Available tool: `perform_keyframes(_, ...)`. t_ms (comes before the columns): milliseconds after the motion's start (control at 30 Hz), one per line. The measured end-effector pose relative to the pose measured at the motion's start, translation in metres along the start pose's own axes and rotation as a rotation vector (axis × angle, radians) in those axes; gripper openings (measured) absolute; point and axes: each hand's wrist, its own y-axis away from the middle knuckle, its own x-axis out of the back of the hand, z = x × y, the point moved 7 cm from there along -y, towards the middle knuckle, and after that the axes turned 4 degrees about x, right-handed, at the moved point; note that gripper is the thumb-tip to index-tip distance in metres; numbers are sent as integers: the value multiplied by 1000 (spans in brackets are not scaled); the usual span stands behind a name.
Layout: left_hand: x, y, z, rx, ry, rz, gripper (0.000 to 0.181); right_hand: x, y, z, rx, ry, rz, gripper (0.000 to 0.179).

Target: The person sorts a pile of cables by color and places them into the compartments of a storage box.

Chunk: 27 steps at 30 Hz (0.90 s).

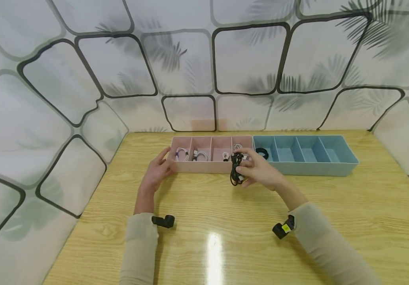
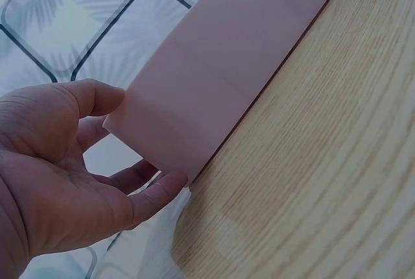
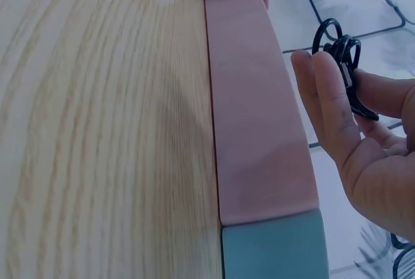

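A coiled black cable [image 1: 236, 168] hangs from my right hand [image 1: 259, 170], pinched between thumb and fingers in front of the rightmost compartment of the pink divided box [image 1: 204, 168]. In the right wrist view the cable [image 3: 343, 58] shows as a bundle of loops above the fingers. At the far left end of the pink box, my left hand [image 1: 156, 172] holds the corner. The left wrist view has its fingers around the end of the box's plain front wall [image 2: 194, 78]. White cables [image 1: 201, 155] lie coiled in the pink compartments, partly hidden on the right by my right hand.
A blue divided box [image 1: 318, 169] stands end to end with the pink one, a black coil [image 1: 262, 152] in its leftmost compartment. Both stand near the back of the wooden table [image 1: 190, 253], before a patterned backdrop [image 1: 250, 59].
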Motion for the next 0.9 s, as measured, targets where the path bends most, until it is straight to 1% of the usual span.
perform_keyframes(300,0,0,0,-5,-20,0,58,23,5,-4,25,-2,67,60)
perform_keyframes(400,0,0,-1,-2,-15,-2,57,30,7,-4,16,-12,86,59)
perform_keyframes(667,1,-1,-2,6,-10,1,56,50,14,-3,-22,-50,113,65)
perform_keyframes(800,1,-1,-2,1,-9,-6,57,61,20,-4,-42,-42,132,65)
perform_keyframes(900,1,-2,-2,-3,-9,-8,57,71,24,-5,-29,-25,159,64)
